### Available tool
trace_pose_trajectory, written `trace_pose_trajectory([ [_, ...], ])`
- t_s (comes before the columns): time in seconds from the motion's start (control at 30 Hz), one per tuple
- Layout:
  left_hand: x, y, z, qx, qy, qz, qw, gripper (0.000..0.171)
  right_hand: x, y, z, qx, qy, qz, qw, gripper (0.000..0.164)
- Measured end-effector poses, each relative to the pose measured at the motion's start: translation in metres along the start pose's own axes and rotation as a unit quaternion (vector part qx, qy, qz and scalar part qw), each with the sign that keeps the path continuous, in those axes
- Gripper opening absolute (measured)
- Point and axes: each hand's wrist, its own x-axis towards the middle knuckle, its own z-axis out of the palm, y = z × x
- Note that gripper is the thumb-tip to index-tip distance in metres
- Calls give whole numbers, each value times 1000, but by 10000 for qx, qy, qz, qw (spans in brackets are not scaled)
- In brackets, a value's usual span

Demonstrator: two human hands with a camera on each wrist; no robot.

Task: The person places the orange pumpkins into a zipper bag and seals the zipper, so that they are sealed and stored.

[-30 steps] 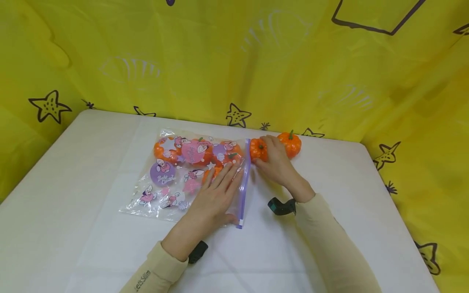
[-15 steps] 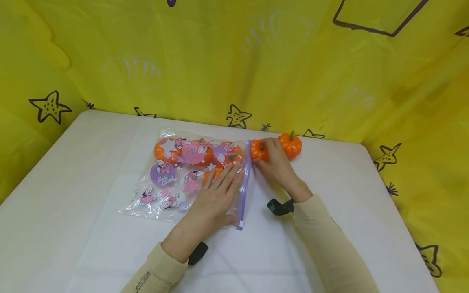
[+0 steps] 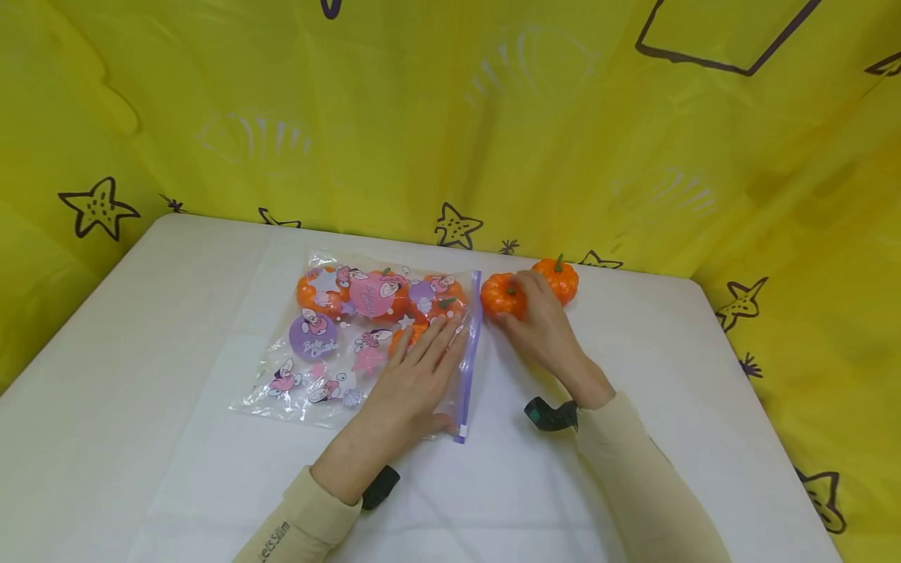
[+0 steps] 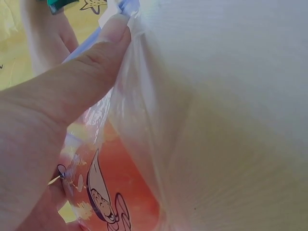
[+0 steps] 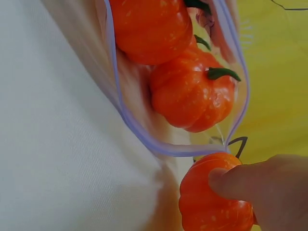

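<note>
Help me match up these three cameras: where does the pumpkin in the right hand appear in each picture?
Head: the held pumpkin, slightly right of centre, about mid-height.
Left wrist: not visible.
Right wrist: the held pumpkin, at the bottom, right of centre.
Shared landmark: the purple zip strip, upper left in the left wrist picture.

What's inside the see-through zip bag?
Orange pumpkins with green stems show inside the zip bag. Printed pictures and the left grip resting on top cover parts, so I can't tell exactly how many.
</note>
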Motion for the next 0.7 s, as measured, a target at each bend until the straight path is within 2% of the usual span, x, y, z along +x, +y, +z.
trace_pose_trajectory([
  [0.33,0,-2,1,-17,22,28,10000,125,-26,1,-6,349,244,-234,9988,55],
  [0.5,2,-1,-1,-10,86,76,9999,125,-38,0,-5,387,363,-202,9984,56],
  [0.7,1,-1,-2,-56,-36,15,10000,125,-49,-5,-7,390,152,-95,9991,58],
])
